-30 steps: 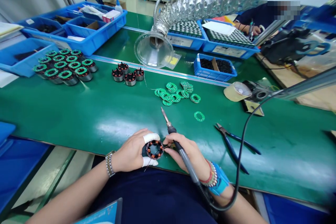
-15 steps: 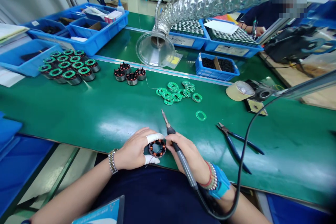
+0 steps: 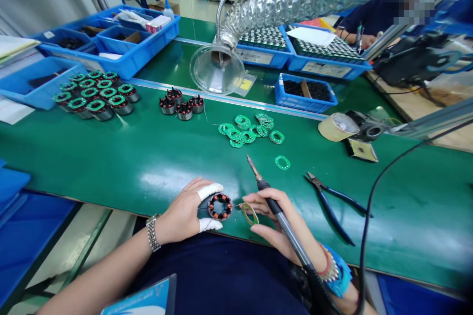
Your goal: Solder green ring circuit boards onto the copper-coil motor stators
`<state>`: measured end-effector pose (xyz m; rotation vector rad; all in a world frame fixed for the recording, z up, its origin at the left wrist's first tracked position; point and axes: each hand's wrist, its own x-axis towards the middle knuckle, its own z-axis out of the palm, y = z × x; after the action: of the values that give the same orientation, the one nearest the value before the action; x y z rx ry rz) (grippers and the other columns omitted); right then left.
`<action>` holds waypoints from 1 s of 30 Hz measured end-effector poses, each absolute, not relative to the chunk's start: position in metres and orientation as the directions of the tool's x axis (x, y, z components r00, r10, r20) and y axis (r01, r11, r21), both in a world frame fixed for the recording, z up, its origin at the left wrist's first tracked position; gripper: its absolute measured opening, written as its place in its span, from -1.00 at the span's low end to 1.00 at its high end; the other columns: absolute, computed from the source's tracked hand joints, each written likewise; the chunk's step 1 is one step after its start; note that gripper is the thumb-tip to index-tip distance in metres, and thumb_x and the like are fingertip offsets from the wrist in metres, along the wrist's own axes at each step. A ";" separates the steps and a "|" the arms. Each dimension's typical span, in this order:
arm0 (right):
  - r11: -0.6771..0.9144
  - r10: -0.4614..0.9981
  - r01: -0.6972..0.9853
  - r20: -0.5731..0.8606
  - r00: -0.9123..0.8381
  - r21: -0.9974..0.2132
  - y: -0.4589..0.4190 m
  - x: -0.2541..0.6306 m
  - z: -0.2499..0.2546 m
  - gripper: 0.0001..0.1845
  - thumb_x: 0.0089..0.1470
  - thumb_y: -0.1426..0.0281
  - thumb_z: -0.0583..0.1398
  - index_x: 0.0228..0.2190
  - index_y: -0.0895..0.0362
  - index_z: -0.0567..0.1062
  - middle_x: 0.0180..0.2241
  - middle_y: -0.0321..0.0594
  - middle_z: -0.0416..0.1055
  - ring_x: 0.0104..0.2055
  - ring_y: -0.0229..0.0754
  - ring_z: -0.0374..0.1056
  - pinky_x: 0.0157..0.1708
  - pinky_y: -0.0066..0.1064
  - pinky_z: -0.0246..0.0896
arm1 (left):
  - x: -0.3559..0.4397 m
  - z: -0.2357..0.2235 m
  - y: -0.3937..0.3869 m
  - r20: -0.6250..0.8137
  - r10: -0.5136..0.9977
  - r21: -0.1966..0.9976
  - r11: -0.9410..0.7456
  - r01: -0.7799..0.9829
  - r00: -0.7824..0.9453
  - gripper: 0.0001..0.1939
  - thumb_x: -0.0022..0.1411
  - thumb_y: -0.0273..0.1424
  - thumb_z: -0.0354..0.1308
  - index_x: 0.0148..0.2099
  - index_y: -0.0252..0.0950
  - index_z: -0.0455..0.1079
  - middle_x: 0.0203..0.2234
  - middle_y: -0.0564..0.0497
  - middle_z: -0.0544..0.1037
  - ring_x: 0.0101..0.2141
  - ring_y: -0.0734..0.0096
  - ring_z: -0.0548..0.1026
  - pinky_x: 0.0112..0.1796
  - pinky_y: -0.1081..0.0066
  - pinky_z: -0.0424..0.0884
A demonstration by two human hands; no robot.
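My left hand (image 3: 185, 211), with white finger cots on thumb and forefinger, curls round a motor stator (image 3: 210, 206) with copper windings at the bench's front edge. To its right, my right hand (image 3: 279, 219) grips a soldering iron (image 3: 275, 206), its tip pointing up and away from me. The same hand pinches a ring-shaped circuit board (image 3: 254, 215) between thumb and fingers, tilted and apart from the stator. A single green ring board (image 3: 283, 156) lies flat beyond, and a pile of such boards (image 3: 234, 134) is farther back.
Diagonal cutters (image 3: 325, 202) lie at the right, near the iron's cable (image 3: 369, 206). A fume extraction hood (image 3: 218, 78) hangs over the bench. Stators with green boards (image 3: 96, 108) and several bare ones (image 3: 184, 112) stand at the left. A tape roll (image 3: 330, 129) is at the right.
My right hand has moved right, away from the stator, taking the soldering iron along. The ring-shaped board now shows between its fingers. My left hand has shifted slightly left with the stator.
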<state>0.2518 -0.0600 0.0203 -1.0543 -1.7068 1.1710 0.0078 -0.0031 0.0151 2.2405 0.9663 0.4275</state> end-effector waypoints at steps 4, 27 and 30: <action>0.288 0.935 0.256 0.214 -0.282 -0.923 -0.054 0.240 0.022 -0.48 -0.02 0.25 0.27 -0.06 -0.01 0.16 -0.17 -0.16 0.38 -0.25 -0.19 0.39 -0.26 -0.33 0.37 | 0.009 0.013 -0.003 0.060 0.740 0.677 -0.523 0.517 0.670 -0.39 0.00 -0.14 0.25 0.06 -0.27 0.22 -0.02 -0.19 0.40 0.02 0.10 0.33 0.09 -0.03 0.12; 0.628 0.730 0.390 0.336 -0.595 -0.674 -0.025 0.225 0.044 -0.38 -0.03 0.34 0.28 0.02 0.11 0.15 -0.01 -0.09 0.31 0.02 -0.08 0.22 0.01 -0.22 0.19 | 0.006 0.003 -0.003 0.128 0.727 0.682 -0.559 0.472 0.675 -0.33 0.00 -0.08 0.23 0.11 -0.25 0.19 -0.03 -0.17 0.40 0.00 0.13 0.34 0.10 -0.03 0.10; 0.616 0.752 0.435 0.324 -0.574 -0.657 -0.025 0.221 0.042 -0.42 -0.01 0.35 0.27 0.01 0.13 0.18 -0.10 -0.09 0.35 -0.08 -0.09 0.29 -0.10 -0.26 0.26 | 0.007 0.004 -0.003 0.135 0.728 0.683 -0.560 0.469 0.672 -0.36 0.00 -0.08 0.22 0.09 -0.26 0.22 -0.04 -0.16 0.40 -0.01 0.13 0.35 0.09 -0.02 0.12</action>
<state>0.2211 -0.0253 0.0423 -0.9299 -2.2482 0.6989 0.0073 -0.0028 0.0039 2.2642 0.9187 0.5432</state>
